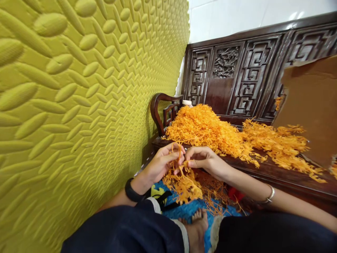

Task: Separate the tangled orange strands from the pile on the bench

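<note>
My left hand (pixel 163 162) and my right hand (pixel 202 160) meet just in front of the bench edge, fingers pinched on a tangled clump of orange strands (pixel 184 184) that hangs down between them toward my lap. A black band sits on my left wrist, a silver bangle on my right. A large heap of the same orange strands (pixel 207 131) lies on the dark wooden bench (pixel 279 175) right behind my hands, and a looser, flatter pile (pixel 283 146) spreads to the right.
A yellow-green embossed padded wall (pixel 79 105) fills the left side, close to my left arm. A brown cardboard sheet (pixel 310 105) leans on the bench's carved backrest at right. A white-lidded jar (pixel 187 103) stands behind the heap. My bare feet (pixel 196 225) rest on a blue mat.
</note>
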The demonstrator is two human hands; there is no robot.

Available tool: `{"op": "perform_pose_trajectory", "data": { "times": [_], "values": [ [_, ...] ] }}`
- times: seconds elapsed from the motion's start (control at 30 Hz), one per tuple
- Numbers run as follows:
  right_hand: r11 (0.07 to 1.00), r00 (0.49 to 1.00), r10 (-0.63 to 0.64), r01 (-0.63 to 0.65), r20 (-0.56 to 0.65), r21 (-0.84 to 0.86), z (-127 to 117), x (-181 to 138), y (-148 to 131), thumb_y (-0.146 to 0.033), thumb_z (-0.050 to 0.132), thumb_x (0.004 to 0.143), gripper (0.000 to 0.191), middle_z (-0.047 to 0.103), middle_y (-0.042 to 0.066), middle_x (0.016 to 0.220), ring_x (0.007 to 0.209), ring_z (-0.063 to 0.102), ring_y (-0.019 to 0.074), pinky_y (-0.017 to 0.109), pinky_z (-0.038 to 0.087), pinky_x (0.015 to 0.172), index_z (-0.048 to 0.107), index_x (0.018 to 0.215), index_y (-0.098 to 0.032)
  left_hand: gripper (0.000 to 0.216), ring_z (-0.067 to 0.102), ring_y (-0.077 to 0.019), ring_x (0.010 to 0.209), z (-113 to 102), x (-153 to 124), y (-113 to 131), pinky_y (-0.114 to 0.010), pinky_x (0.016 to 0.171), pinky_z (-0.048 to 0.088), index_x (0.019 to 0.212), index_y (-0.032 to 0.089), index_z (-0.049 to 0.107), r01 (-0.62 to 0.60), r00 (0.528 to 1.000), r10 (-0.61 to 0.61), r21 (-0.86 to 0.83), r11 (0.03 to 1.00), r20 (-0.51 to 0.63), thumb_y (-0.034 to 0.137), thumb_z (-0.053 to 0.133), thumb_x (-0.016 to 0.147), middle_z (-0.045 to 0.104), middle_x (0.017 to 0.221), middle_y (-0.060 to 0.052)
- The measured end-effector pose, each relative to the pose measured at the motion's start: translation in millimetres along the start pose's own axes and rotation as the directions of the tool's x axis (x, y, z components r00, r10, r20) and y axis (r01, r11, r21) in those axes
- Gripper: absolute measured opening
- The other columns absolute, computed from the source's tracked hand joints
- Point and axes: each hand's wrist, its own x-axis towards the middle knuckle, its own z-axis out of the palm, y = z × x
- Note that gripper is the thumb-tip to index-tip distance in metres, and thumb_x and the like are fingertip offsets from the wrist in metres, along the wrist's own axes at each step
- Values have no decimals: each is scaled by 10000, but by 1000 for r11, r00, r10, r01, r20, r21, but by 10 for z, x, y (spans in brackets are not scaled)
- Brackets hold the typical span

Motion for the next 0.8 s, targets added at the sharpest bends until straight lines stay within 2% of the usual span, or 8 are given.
{"op": "perform_pose_trajectory", "data": {
  "times": [0.1, 0.23, 0.37, 0.43, 0.5, 0.57, 0.63, 0.8],
  "values": [
    [983, 998, 52, -59, 45, 174, -8, -18, 86, -271, 764, 644, 193, 607, -10, 666, 630, 560, 103, 255, 428, 663, 617, 684, -153, 127, 382, -33, 411, 32, 21, -52, -129, 412, 388, 773, 156, 556, 70, 997, -65, -111, 991, 43, 234, 651, 741, 437, 499, 68],
    [968, 992, 15, -46, 126, 247, -54, -75, 154, -293, 775, 631, 220, 575, -9, 662, 603, 537, 97, 238, 405, 598, 616, 681, -148, 90, 299, -16, 383, 54, 58, -85, -117, 401, 335, 725, 135, 572, 109, 988, -94, -124, 986, 121, 176, 646, 694, 382, 455, 83],
    [977, 964, -58, 1, 259, 214, -182, -203, -3, -327, 738, 678, 246, 557, 3, 597, 583, 551, 117, 249, 405, 562, 577, 638, -145, 55, 255, -10, 352, 43, 64, -55, -109, 361, 252, 711, 123, 587, 60, 989, -41, -129, 990, 146, 142, 630, 682, 292, 420, 103],
    [997, 990, -32, 22, 138, 75, -295, -289, -144, -307, 720, 702, 201, 580, 9, 624, 569, 553, 111, 244, 419, 548, 596, 692, -150, 49, 335, -26, 382, 38, 68, -44, -116, 389, 301, 746, 132, 585, 20, 995, -6, -131, 991, 102, 156, 620, 720, 332, 437, 88],
    [994, 992, -58, 47, -110, -100, -429, -364, -276, -298, 701, 721, 168, 591, 2, 663, 564, 546, 101, 243, 441, 556, 608, 774, -168, 73, 403, -49, 429, 39, 79, -47, -129, 398, 335, 794, 151, 576, -8, 999, 14, -153, 988, 39, 198, 617, 756, 387, 479, 70],
    [951, 919, -201, 101, -338, -292, -567, -394, -366, -304, 677, 736, 164, 586, -9, 686, 584, 547, 104, 263, 470, 610, 598, 825, -191, 116, 441, -63, 467, 49, 96, -59, -141, 395, 354, 827, 164, 565, -14, 1000, 9, -186, 982, -30, 238, 628, 763, 432, 530, 59],
    [859, 790, -403, 152, -463, -489, -702, -360, -407, -309, 649, 749, 159, 588, -5, 723, 641, 568, 122, 293, 485, 675, 587, 854, -208, 152, 484, -71, 510, 62, 109, -73, -153, 420, 390, 851, 163, 563, -7, 997, -9, -209, 978, -74, 248, 645, 755, 475, 583, 48],
    [592, 406, -752, 69, -519, -803, -1092, -23, -352, -331, 560, 805, 159, 597, 44, 870, 812, 589, 167, 336, 484, 766, 579, 911, -214, 179, 577, -103, 639, 70, 83, -48, -197, 543, 482, 916, 154, 578, -44, 990, 16, -199, 979, -140, 217, 633, 759, 576, 696, 11]
  ]
}}
